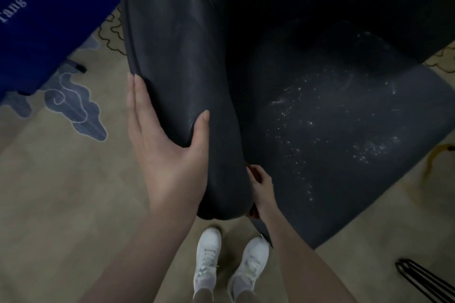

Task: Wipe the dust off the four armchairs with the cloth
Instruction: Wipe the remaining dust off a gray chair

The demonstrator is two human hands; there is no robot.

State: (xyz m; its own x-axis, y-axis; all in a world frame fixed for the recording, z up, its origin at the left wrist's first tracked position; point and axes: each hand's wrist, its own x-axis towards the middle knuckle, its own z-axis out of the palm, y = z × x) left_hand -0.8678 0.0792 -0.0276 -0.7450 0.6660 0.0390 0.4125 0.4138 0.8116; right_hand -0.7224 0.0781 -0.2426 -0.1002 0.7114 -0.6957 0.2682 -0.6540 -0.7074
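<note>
Pretty sure I'm in some kind of reception or meeting room, not a home. There's a beige carpet [61, 192] with blue cloud swirls [73, 106], a blue cloth [49, 19] with white lettering like a company banner, and a big dark leather armchair [344, 130] right in front of me.

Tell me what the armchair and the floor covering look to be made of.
Armchair: likely leather or faux leather, dark, smooth and semi-gloss. Light streaks shine along its armrest, and pale dust specks lie on the surface. Floor covering: seems to be low-pile carpet, matte beige with blue cloud motifs, with a fine fibrous texture and no shine.
</note>
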